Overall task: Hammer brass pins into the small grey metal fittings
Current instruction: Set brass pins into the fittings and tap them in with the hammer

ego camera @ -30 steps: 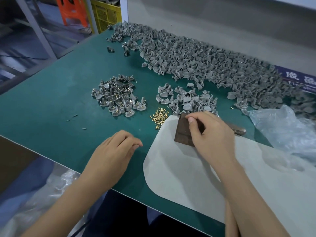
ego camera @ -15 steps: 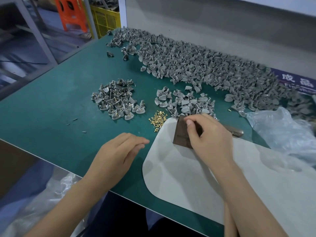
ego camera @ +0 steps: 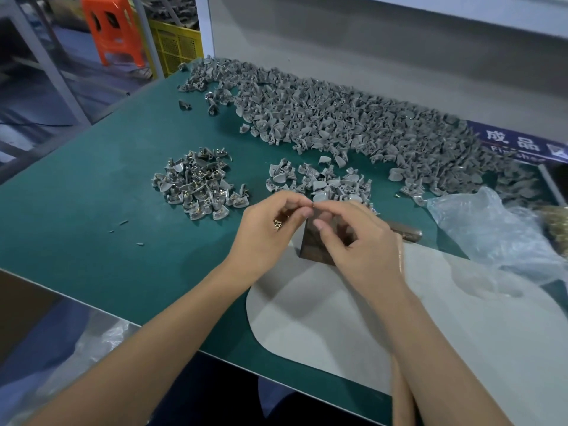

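Two small fitting piles (ego camera: 199,182) (ego camera: 322,182) lie before the long heap (ego camera: 353,118), the block (ego camera: 313,244) nearer still.

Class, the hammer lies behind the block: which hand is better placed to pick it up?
Right hand: the hammer lies just beyond it, while the left hand sits farther away.

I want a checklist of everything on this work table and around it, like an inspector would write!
Surface: green mat with a pale grey pad at the near edge.
Job's things: long heap of grey fittings along the back; two smaller piles; brass pins mostly hidden under the left hand; dark block.
Clutter: clear plastic bag; tiny bits.
Hands: left hand and right hand pinch something tiny together.
Cables: nothing seen.
Surroundings: orange stool, yellow crate, blue sign.
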Demonstrator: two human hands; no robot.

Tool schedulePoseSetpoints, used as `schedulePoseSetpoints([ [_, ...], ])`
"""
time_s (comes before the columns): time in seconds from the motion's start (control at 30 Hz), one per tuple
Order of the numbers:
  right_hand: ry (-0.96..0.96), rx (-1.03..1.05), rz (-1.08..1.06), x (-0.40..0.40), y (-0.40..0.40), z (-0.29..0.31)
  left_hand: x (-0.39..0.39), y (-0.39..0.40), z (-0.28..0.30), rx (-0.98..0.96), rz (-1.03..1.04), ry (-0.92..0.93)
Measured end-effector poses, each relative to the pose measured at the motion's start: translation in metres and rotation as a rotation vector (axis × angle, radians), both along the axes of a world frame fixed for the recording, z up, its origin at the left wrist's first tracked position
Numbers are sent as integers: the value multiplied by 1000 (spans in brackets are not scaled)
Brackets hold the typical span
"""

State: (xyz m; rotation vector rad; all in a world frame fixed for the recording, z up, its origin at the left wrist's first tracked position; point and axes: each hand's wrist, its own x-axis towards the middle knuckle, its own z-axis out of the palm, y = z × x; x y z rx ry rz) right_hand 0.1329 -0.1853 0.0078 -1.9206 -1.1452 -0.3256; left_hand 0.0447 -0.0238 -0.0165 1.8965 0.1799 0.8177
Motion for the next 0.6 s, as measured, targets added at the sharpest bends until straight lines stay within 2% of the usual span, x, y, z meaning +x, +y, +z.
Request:
schedulePoseSetpoints([
  [0.13,93,45,55,5,0,0,8,0,0,-160,-117,37],
  [0.4,213,19,55,9,0,3,9,-2,-2,-180,-191,28],
  [0.47,233,39,15,8,0,3,11,2,1,-107,-136,6],
  [0.53,245,74,-38,9,1,4,16,15,5,42,39,18],
  [0.6,244,93,-75,10,1,3,22,31,9,233,227,146],
])
